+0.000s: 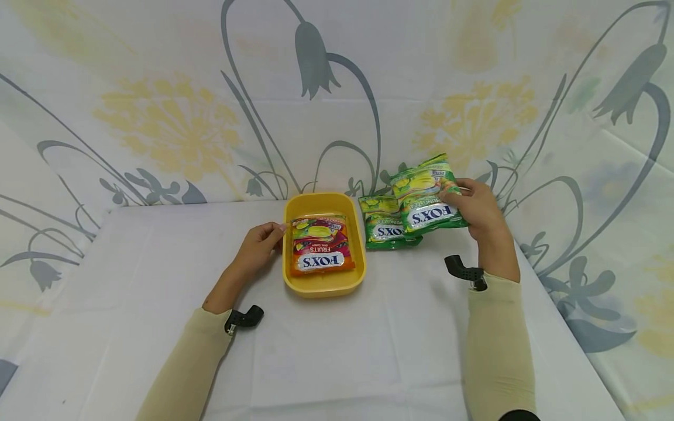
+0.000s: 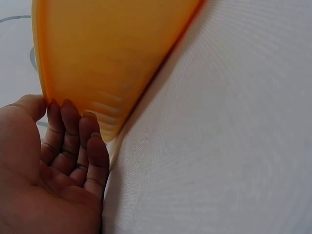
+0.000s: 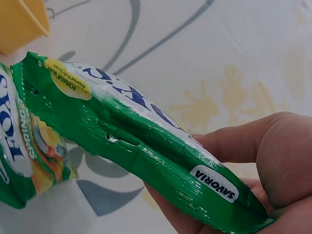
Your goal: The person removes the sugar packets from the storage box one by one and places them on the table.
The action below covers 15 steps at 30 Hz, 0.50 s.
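My right hand (image 1: 476,204) grips a green bag of Fox's candy (image 1: 426,196) by its right side, thumb on the front. In the right wrist view, that bag (image 3: 131,139) is tilted with its lower seam facing the camera. A second green candy bag (image 1: 380,225) lies on the table, partly overlapped by the held one in the head view. My left hand (image 1: 258,248) pinches the left rim of a yellow plastic tub (image 1: 321,287). Its fingertips (image 2: 92,119) lie against the outer wall, with the thumb at the rim. Inside the tub sits a red-orange candy bag (image 1: 322,242).
A white cloth covers the table (image 1: 337,351). Behind it rises a backdrop (image 1: 274,105) printed with grey and yellow flowers. The tub stands just left of the lying green bag.
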Each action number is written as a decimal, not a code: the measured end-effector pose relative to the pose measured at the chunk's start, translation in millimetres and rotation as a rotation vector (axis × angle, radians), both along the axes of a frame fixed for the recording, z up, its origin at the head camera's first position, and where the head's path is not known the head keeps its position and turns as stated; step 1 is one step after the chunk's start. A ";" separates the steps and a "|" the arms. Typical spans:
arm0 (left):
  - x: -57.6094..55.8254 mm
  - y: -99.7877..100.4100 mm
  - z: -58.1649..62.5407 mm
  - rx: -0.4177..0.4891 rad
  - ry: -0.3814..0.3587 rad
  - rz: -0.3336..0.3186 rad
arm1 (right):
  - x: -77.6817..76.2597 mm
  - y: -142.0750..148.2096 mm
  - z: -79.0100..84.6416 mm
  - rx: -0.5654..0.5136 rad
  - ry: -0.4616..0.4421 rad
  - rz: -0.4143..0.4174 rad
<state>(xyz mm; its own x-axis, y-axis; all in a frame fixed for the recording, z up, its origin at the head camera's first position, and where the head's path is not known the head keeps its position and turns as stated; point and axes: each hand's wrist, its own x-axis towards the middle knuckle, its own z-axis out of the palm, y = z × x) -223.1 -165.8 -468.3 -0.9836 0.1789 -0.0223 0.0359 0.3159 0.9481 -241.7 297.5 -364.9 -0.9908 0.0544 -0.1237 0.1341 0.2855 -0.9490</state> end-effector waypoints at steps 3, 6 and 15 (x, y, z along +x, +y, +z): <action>-0.6 -0.3 -0.9 0.000 0.006 -0.002 | -1.0 7.6 -3.7 -0.011 -0.003 -0.031; -0.9 -0.2 -1.5 0.013 0.001 0.002 | -1.7 13.6 -6.8 -0.027 -0.007 -0.053; 0.7 1.4 0.8 0.019 -0.002 0.005 | -5.2 28.1 -20.8 0.009 -0.029 -0.095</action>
